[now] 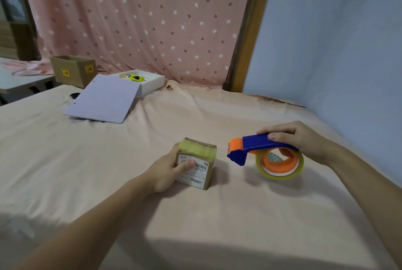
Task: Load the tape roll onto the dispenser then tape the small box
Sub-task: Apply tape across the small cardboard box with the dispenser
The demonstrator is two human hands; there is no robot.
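Peach tablecloth (195, 215), left hand (167, 171) gripping small box (196, 162), right hand (302, 139) holding loaded dispenser (256, 144)

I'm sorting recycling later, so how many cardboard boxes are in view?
2. A small brown cardboard box with a shipping label sits mid-table under the left hand; an open brown cardboard box with yellow stickers stands at the far left. Others may be hidden.

Far left: open brown cardboard carton (74, 70) with yellow labels; adjacent, white shallow box (150, 83) holding yellow object (136, 77); white lid (102, 99) leaning against it.
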